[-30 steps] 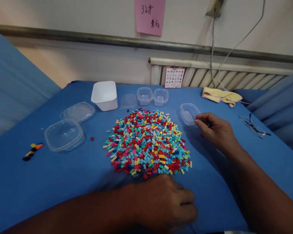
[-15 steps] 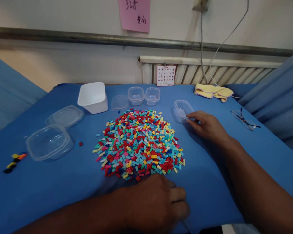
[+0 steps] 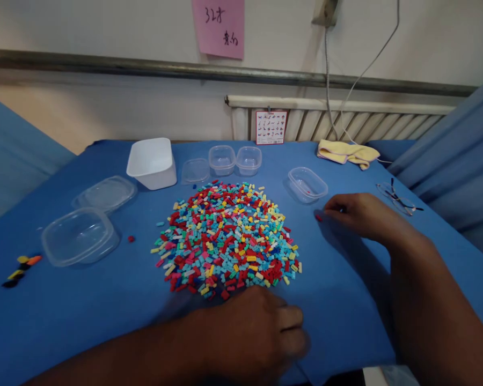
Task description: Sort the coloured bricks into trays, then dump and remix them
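On the right of the table, my right hand (image 3: 360, 214) hovers low with thumb and forefinger curved and a gap between them. A small red building brick (image 3: 319, 217) lies at its fingertips; whether they touch it I cannot tell. Just beyond is a clear plastic tub (image 3: 308, 184) with a tiny red brick (image 3: 308, 192) inside. My left hand (image 3: 265, 332) rests curled at the front edge of a big pile of small coloured building bricks (image 3: 229, 236). Its fingertips are hidden beneath it, so what they hold does not show.
Two small clear tubs (image 3: 235, 160), a clear lid (image 3: 196, 171) and a white bin (image 3: 152, 163) stand behind the pile. To the left are a larger tub (image 3: 80, 236), its lid (image 3: 107, 194) and a joined brick figure (image 3: 20, 271). Glasses (image 3: 398, 198) and a yellow cloth (image 3: 348, 154) lie right.
My right hand has put a red brick into the clear tub and drawn back towards the loose red brick. The view has swung right. My left hand stays curled by the pile.
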`<state>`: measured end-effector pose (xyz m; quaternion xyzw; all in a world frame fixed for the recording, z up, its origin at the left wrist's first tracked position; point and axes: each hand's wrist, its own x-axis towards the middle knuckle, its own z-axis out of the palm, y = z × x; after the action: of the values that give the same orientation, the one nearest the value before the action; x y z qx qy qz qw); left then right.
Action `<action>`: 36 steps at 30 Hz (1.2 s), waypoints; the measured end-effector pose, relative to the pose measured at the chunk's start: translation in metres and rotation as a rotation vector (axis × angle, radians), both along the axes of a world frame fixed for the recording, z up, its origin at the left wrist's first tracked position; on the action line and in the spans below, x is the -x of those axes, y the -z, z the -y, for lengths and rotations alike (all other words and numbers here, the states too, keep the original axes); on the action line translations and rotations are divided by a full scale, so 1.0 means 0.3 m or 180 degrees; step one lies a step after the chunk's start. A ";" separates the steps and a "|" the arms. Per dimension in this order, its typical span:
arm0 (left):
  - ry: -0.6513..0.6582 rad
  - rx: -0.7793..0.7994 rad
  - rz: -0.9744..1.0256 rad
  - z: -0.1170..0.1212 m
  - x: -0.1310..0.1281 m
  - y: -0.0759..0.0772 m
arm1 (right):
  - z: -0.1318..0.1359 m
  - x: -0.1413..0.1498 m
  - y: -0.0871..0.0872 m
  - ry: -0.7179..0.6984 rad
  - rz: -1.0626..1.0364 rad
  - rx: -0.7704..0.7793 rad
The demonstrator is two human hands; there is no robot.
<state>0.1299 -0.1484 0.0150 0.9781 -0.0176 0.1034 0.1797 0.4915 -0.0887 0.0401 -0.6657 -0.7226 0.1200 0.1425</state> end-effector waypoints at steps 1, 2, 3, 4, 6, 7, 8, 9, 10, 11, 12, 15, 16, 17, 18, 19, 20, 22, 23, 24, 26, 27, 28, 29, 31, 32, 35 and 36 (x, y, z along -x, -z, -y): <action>-0.0003 0.0008 -0.0007 0.000 0.000 0.000 | -0.004 0.012 0.013 -0.0084 0.0059 0.0095; 0.0001 0.0024 -0.0015 0.000 0.000 0.000 | -0.010 0.025 0.028 -0.0153 0.0140 0.0130; 0.0015 0.0037 -0.0014 0.001 0.001 0.000 | -0.016 0.038 0.043 -0.0217 0.0229 0.0133; 0.0039 0.0040 -0.0003 0.002 0.001 0.000 | -0.022 0.049 0.055 -0.0277 0.0321 0.0124; 0.0056 0.0012 0.0100 0.004 0.001 -0.001 | -0.030 0.064 0.070 -0.0397 0.0486 0.0161; -0.0002 -0.0012 0.0216 0.003 0.001 -0.004 | -0.032 0.068 0.073 -0.0450 0.0547 0.0206; -0.0114 -0.0042 0.0383 -0.002 0.002 -0.009 | -0.032 0.069 0.074 -0.0498 0.0595 0.0252; -0.0298 -0.0089 0.0604 -0.011 0.005 -0.017 | -0.031 0.069 0.073 -0.0534 0.0628 0.0283; -0.0526 -0.0147 0.0820 -0.026 0.011 -0.027 | -0.029 0.069 0.072 -0.0558 0.0646 0.0294; -0.0774 -0.0217 0.0994 -0.048 0.021 -0.041 | -0.027 0.069 0.070 -0.0577 0.0652 0.0287; -0.1074 -0.0318 0.1131 -0.075 0.036 -0.056 | -0.025 0.069 0.068 -0.0595 0.0650 0.0268; -0.1899 -0.0604 0.0976 -0.178 0.115 -0.109 | -0.019 0.075 0.056 -0.0627 0.0527 0.0163; -0.2162 -0.0584 0.0929 -0.213 0.151 -0.125 | -0.017 0.078 0.050 -0.0621 0.0411 0.0097; -0.2369 -0.0463 0.0830 -0.244 0.188 -0.136 | -0.015 0.081 0.042 -0.0588 0.0258 -0.0007; -0.2522 -0.0345 0.0666 -0.270 0.226 -0.143 | -0.013 0.083 0.033 -0.0526 0.0075 -0.0152; -0.2667 -0.0264 0.0534 -0.291 0.260 -0.144 | -0.011 0.085 0.025 -0.0434 -0.0124 -0.0325; -0.2752 -0.0163 0.0405 -0.306 0.288 -0.140 | -0.010 0.086 0.019 -0.0315 -0.0321 -0.0512; -0.2780 -0.0043 0.0374 -0.320 0.325 -0.119 | -0.010 0.088 0.015 -0.0035 -0.0670 -0.0836; -0.2750 -0.0038 0.0424 -0.321 0.332 -0.104 | -0.012 0.088 0.017 0.0098 -0.0830 -0.0942; -0.2701 -0.0077 0.0497 -0.321 0.334 -0.089 | -0.015 0.089 0.023 0.0219 -0.0989 -0.1014; -0.2584 -0.0230 0.0648 -0.317 0.327 -0.062 | -0.025 0.092 0.040 0.0429 -0.1301 -0.1066; -0.2521 -0.0303 0.0715 -0.316 0.323 -0.053 | -0.032 0.094 0.049 0.0534 -0.1449 -0.1069; -0.2456 -0.0362 0.0794 -0.315 0.319 -0.047 | -0.038 0.097 0.057 0.0637 -0.1594 -0.1068; -0.2408 -0.0406 0.0878 -0.314 0.318 -0.045 | -0.045 0.100 0.063 0.0738 -0.1734 -0.1069; -0.2401 -0.0455 0.1032 -0.315 0.320 -0.049 | -0.059 0.106 0.069 0.0882 -0.2036 -0.1040; -0.2440 -0.0459 0.1087 -0.316 0.323 -0.055 | -0.065 0.108 0.068 0.0913 -0.2205 -0.1009; -0.2678 -0.0365 0.1212 -0.320 0.336 -0.077 | -0.079 0.111 0.062 0.0896 -0.2665 -0.0907; -0.2786 -0.0309 0.1239 -0.322 0.341 -0.084 | -0.082 0.111 0.060 0.0882 -0.2773 -0.0897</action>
<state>0.0277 -0.0518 0.0402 0.8634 0.3576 0.3495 0.0668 0.4581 -0.0640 0.0220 -0.6177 -0.5093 0.2686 0.5357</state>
